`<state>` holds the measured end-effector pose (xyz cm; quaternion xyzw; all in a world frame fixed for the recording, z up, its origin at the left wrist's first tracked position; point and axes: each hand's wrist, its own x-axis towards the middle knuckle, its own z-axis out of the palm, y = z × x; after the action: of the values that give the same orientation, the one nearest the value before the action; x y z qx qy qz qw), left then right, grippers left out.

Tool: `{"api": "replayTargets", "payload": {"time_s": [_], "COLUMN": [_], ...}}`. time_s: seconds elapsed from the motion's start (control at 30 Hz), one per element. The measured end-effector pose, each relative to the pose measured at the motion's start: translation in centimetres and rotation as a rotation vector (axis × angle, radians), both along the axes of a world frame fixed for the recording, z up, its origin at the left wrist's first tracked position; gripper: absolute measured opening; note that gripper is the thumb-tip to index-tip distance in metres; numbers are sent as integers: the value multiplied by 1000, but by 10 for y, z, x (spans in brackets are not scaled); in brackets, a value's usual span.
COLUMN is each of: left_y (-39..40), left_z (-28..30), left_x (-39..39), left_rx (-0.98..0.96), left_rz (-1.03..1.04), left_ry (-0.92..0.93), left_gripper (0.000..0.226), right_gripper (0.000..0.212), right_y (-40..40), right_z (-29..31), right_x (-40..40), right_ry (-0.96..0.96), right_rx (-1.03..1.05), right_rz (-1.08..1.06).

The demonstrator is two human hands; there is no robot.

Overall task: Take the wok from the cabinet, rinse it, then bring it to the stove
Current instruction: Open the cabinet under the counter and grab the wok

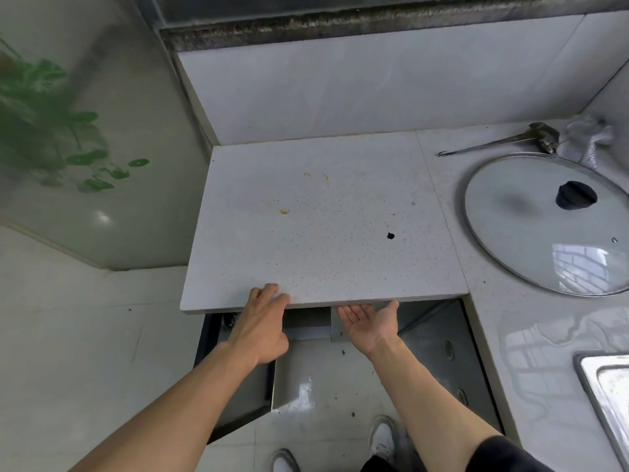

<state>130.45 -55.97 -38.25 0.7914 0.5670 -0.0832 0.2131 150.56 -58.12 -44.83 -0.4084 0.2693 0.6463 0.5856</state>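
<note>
Reaching under the near edge of the pale speckled slab, I am at the first step: getting into the cabinet below the bench to find the wok. The wok itself is not in view; I judge it sits somewhere inside the dark space beneath the slab, but nothing here shows it. My left hand lies over the slab's near lip, its fingers straight on top and closed on nothing. My right hand is palm up just under the same lip, fingers relaxed, also holding nothing; whether it touches the underside I cannot tell. Both cabinet doors, one at the left and one at the right, stand swung out toward me, and my shoes are on the floor between them. To do this well I would bend lower so the camera sees into the opening before I grope, keep my forearms clear of the door edges, and take the wok by its rim or handle with both hands. On the right the glass lid lies flat on the bench, a ladle and a crumpled cloth beyond it, and the sink corner shows near right, where the bench looks wet, so I would carry the wok low and steady across that patch.
</note>
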Motion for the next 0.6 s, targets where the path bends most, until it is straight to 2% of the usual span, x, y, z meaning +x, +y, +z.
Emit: {"api": "replayTargets", "payload": {"time_s": [0.13, 0.23, 0.3, 0.4, 0.47, 0.5, 0.57, 0.6], "left_y": [5, 3, 0, 1, 3, 4, 4, 5], "left_z": [6, 10, 10, 5, 2, 2, -1, -2], "left_x": [-4, -9, -13, -18, -18, -17, -16, -16], "left_rx": [-31, -65, -70, -35, -23, -20, -16, -5], "left_rz": [-59, -93, -121, -174, -203, -213, -226, -234], "left_ry": [16, 17, 16, 22, 53, 65, 79, 84], "left_gripper": [59, 63, 64, 64, 62, 60, 59, 60], "right_gripper": [90, 89, 74, 31, 27, 19, 14, 21], "right_y": [-10, -21, -32, -49, -60, -64, -73, -76], "right_z": [4, 10, 11, 6, 4, 10, 18, 20], "right_x": [-7, -11, -14, -18, -19, -21, -26, -27], "right_ry": [-40, -110, -214, -441, -594, -668, -794, -875], "right_rx": [20, 3, -12, -70, -120, -163, -235, -258], "right_rz": [-35, -12, 55, 241, 414, 477, 515, 529]}}
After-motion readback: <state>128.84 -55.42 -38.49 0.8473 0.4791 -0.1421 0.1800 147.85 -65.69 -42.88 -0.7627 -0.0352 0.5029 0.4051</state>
